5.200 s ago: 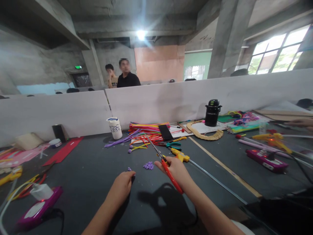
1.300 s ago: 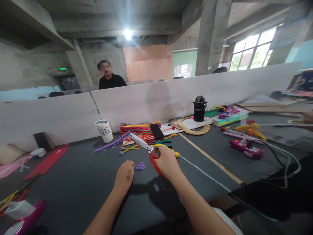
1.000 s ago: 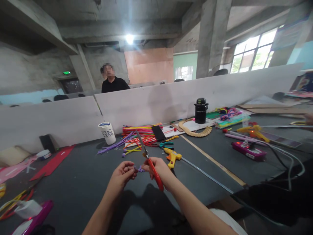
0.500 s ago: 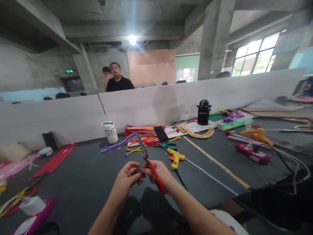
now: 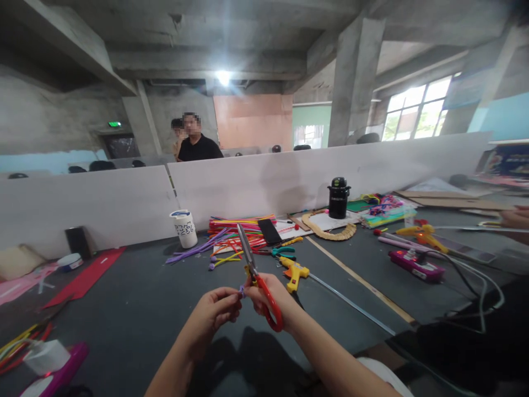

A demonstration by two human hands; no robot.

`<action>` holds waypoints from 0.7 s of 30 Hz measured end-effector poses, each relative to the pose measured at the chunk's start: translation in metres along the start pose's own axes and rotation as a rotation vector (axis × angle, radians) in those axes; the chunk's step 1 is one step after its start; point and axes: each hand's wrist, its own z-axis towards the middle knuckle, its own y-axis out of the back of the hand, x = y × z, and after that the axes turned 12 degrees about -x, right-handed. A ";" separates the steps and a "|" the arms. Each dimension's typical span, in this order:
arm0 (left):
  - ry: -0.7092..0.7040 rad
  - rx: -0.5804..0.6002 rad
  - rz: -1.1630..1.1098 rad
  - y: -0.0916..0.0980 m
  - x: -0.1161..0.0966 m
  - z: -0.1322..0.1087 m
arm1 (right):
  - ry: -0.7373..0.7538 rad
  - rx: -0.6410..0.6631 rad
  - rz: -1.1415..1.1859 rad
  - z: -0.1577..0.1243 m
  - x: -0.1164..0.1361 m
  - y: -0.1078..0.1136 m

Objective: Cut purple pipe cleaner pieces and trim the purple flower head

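Note:
My right hand [image 5: 275,292] is closed around red-handled scissors [image 5: 247,251], their blades together and pointing up and away. Between the fingertips of both hands shows a small purple piece of pipe cleaner [image 5: 242,291]. My left hand [image 5: 217,309] pinches it from the left side, and the right fingertips touch its other side. Its exact shape is mostly hidden by the fingers. Beyond the hands lie purple pipe cleaners [image 5: 198,248] and a pile of red and orange ones [image 5: 243,223]. A yellow glue gun [image 5: 295,273] with a long clear glue stick rests right of my right hand.
Teal-handled pliers [image 5: 283,252], a white cup [image 5: 184,229] and a black flask [image 5: 338,198] stand or lie further back. A magenta power strip [image 5: 415,266] and second glue gun [image 5: 424,236] are at right. A white partition [image 5: 231,176] bounds the table; people are beyond it.
The purple piece has come into sight between my fingertips. The scissors have turned a little more upright, and the whole view has shifted slightly.

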 end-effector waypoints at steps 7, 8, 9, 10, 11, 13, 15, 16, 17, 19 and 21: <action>0.028 0.035 -0.020 -0.004 -0.004 -0.007 | 0.020 0.021 -0.075 -0.001 0.003 -0.007; 0.024 0.031 -0.010 -0.003 -0.004 -0.007 | 0.021 0.023 -0.078 0.000 0.002 -0.008; 0.020 0.025 -0.001 -0.003 -0.003 -0.006 | 0.024 0.025 -0.082 0.000 0.001 -0.009; 0.012 0.019 0.007 -0.003 -0.002 -0.005 | 0.030 0.025 -0.088 0.001 0.001 -0.010; 0.002 0.012 0.014 -0.002 -0.001 -0.004 | 0.039 0.022 -0.095 0.001 0.000 -0.011; -0.030 -0.003 0.029 -0.001 0.002 -0.001 | 0.060 0.014 -0.113 0.003 -0.001 -0.012; -0.066 -0.023 0.033 0.000 0.003 0.001 | 0.081 0.003 -0.131 0.004 -0.001 -0.013; -0.080 -0.032 0.033 0.001 0.003 0.001 | 0.090 -0.004 -0.140 0.004 -0.001 -0.013; -0.094 -0.044 0.028 0.001 0.002 0.000 | 0.099 -0.016 -0.151 0.004 -0.001 -0.012; -0.132 -0.076 0.001 0.000 0.000 -0.002 | 0.123 -0.050 -0.184 0.003 0.001 -0.011; -0.182 -0.130 -0.049 -0.001 -0.003 -0.005 | 0.165 -0.088 -0.233 0.002 0.002 -0.009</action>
